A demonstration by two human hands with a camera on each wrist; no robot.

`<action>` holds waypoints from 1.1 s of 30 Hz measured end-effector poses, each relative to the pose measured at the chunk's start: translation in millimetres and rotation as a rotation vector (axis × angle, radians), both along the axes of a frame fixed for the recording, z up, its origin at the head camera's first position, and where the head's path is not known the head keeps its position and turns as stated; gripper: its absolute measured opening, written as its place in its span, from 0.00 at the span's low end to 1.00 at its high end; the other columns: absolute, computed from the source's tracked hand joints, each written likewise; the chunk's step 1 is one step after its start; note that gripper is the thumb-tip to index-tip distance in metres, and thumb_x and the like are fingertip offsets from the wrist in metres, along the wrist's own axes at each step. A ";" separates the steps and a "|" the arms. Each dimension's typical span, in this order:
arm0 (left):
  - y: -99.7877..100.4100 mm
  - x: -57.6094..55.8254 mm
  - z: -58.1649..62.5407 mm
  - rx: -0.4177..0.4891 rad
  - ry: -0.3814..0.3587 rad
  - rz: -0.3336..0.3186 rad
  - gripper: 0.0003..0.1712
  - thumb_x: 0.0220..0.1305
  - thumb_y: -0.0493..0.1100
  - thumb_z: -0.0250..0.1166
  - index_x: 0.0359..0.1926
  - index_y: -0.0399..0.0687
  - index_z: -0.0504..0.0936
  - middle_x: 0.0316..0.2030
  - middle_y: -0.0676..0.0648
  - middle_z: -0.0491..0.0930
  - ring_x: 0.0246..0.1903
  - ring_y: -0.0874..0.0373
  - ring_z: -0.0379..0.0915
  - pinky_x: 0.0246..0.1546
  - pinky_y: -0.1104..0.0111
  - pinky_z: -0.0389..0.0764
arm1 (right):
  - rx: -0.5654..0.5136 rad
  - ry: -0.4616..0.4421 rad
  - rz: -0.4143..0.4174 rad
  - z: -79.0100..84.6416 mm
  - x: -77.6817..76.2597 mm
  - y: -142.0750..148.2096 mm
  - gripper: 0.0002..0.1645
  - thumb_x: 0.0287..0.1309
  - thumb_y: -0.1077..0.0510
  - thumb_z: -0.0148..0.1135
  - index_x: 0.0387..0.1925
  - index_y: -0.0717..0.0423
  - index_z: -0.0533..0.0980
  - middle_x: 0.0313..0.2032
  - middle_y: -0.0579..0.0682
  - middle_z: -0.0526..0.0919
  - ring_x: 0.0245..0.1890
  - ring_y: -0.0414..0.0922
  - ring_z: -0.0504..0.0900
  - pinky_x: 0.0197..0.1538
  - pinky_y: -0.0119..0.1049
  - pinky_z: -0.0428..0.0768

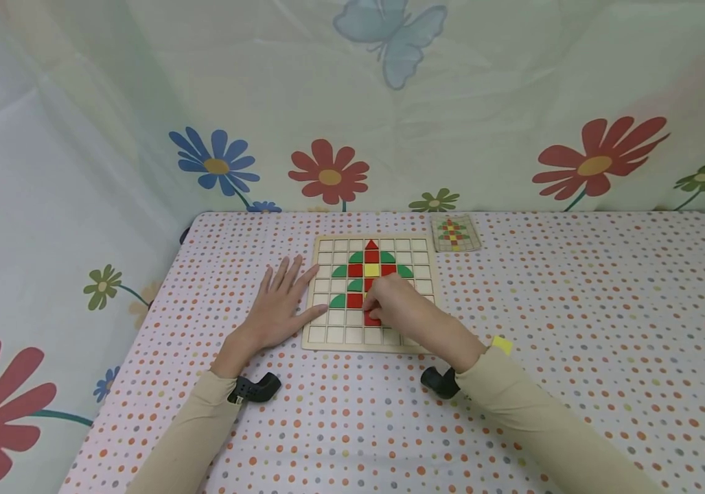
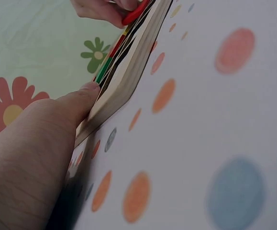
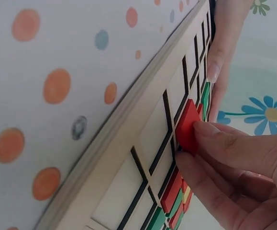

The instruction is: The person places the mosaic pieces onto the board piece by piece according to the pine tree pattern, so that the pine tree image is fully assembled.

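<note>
A pale wooden grid board (image 1: 335, 335) lies on the table, bearing red, green and yellow tiles in a tree-like pattern. My right hand (image 1: 406, 310) is over its lower middle and hides part of the pattern. In the right wrist view, that hand's thumb and fingers pinch a red square tile (image 3: 187, 127), which tilts up from the grid. With fingers spread, my left hand (image 1: 276, 307) rests at the board's left side. Its thumb (image 2: 83, 98) lies on the board's edge in the left wrist view. A green quarter-round tile (image 1: 338, 301) sits near that thumb.
A small card (image 1: 455, 234) printed with a similar tree pattern lies beyond the board's upper right corner. A yellow piece (image 1: 502, 344) shows beside my right sleeve. The dotted tablecloth (image 1: 599, 329) meets a flowered curtain (image 1: 482, 123) at the back.
</note>
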State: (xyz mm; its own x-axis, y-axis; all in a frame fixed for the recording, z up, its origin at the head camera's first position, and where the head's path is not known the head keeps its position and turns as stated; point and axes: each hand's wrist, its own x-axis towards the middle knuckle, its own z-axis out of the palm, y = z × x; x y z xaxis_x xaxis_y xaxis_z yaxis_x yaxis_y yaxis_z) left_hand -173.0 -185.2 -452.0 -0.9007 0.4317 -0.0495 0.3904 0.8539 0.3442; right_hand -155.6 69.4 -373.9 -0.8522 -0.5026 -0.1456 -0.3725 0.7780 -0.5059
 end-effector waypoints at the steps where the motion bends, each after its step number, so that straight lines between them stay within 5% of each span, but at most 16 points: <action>1: 0.0 -0.1 -0.2 -0.002 -0.002 0.001 0.50 0.74 0.69 0.54 0.85 0.54 0.48 0.84 0.41 0.36 0.82 0.42 0.24 0.79 0.45 0.27 | 0.006 0.006 0.002 0.1 0.4 -0.4 0.05 0.60 0.71 0.73 0.37 0.64 0.90 0.37 0.54 0.91 0.43 0.47 0.87 0.46 0.36 0.87; 8: -1.2 -0.4 -1.9 -0.001 0.007 0.005 0.50 0.74 0.69 0.54 0.85 0.54 0.49 0.84 0.40 0.37 0.82 0.42 0.24 0.79 0.45 0.27 | -0.048 0.066 0.035 -6.0 1.7 2.8 0.05 0.59 0.73 0.73 0.36 0.64 0.90 0.36 0.54 0.91 0.42 0.48 0.88 0.44 0.35 0.87; 12: -1.1 0.5 -2.2 0.010 0.014 0.005 0.50 0.73 0.69 0.56 0.85 0.53 0.50 0.84 0.39 0.38 0.82 0.41 0.25 0.79 0.43 0.29 | -0.099 0.110 0.121 -12.0 2.2 13.8 0.06 0.59 0.72 0.73 0.37 0.64 0.90 0.36 0.53 0.90 0.41 0.47 0.88 0.44 0.35 0.87; 19: -0.1 -1.0 -2.3 0.006 0.021 -0.002 0.50 0.73 0.69 0.55 0.85 0.53 0.50 0.84 0.40 0.38 0.82 0.41 0.25 0.79 0.43 0.29 | -0.163 0.062 0.193 -2.5 11.6 59.5 0.10 0.62 0.67 0.73 0.45 0.58 0.89 0.43 0.47 0.89 0.44 0.43 0.85 0.47 0.40 0.86; 26: 0.5 -2.3 -1.8 -0.004 0.016 -0.006 0.50 0.74 0.69 0.54 0.85 0.53 0.49 0.84 0.40 0.37 0.82 0.41 0.25 0.79 0.44 0.28 | -0.040 -0.009 0.122 14.9 21.3 124.4 0.09 0.57 0.61 0.79 0.40 0.49 0.89 0.40 0.42 0.85 0.40 0.41 0.81 0.43 0.42 0.84; 33: -0.1 -1.8 -3.3 -0.010 0.008 0.001 0.50 0.74 0.69 0.53 0.85 0.54 0.48 0.84 0.40 0.37 0.82 0.42 0.24 0.79 0.44 0.28 | 0.063 -0.065 0.101 2.8 28.6 171.1 0.17 0.43 0.60 0.87 0.36 0.48 0.87 0.37 0.38 0.79 0.36 0.37 0.75 0.38 0.34 0.81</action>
